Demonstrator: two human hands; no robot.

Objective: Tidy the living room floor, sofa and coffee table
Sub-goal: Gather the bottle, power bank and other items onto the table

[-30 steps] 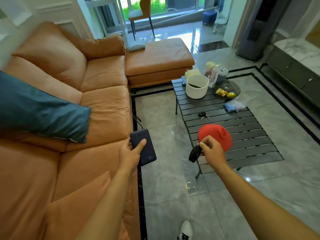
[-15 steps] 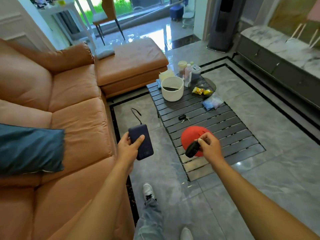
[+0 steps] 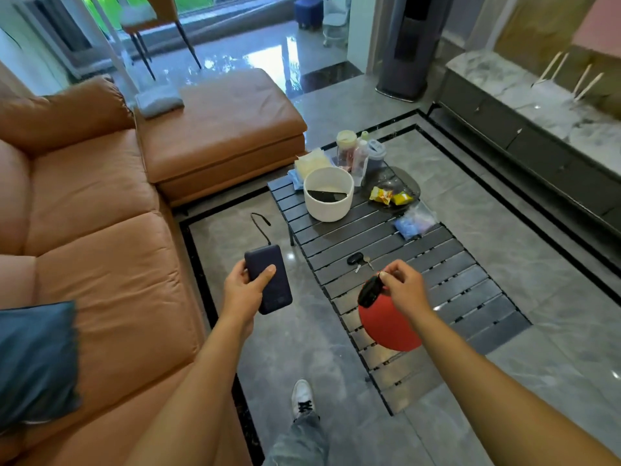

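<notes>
A blue cushion (image 3: 33, 361) lies on the orange sofa (image 3: 100, 264) at the left. Just right of the sofa's edge, the left hand (image 3: 242, 294) grips a dark blue power bank (image 3: 268, 280) above the floor, with the thumb across its face and the fingers curled behind. Its long axis runs near to far, and a black cable (image 3: 260, 222) leaves the far end. On the slatted coffee table (image 3: 453, 280) sit a white tub (image 3: 328, 200) and keys (image 3: 358, 260). Over the table's near part, the right hand (image 3: 406, 290) pinches a red cap (image 3: 386, 327) by its black brim. The brim is uppermost and the crown hangs down.
</notes>
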